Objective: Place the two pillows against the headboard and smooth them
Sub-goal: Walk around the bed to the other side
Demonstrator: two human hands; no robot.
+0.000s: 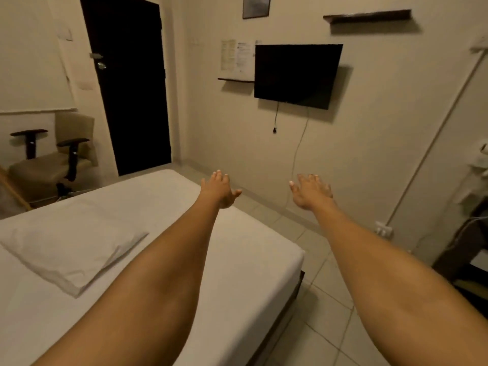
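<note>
Both arms reach straight out from the person, bare to the elbow and beyond. The left hand (219,190) hangs in the air over the far right corner of the bed (237,260), fingers spread and thumb out to the side, grasping nothing. The right hand (311,191) is held at about the same height, out past the bed's edge and over the tiled floor (324,313), fingers likewise loose and spread, with nothing in it. The two hands are apart from each other and touch nothing.

One white pillow (71,247) lies flat on the bed's white sheet, on the left side, well apart from both hands; the left forearm passes just to its right. Only this one pillow shows, and no headboard is in view.

Beyond the bed stands a dark door (129,88), and left of it a beige chair (52,159) with black armrests. A black TV (295,75) is fixed to the far wall, with papers (236,59) pinned just beside it on the left and cables hanging below. A dark shelf (367,15) sits higher on the wall, above the TV and to its right.
</note>
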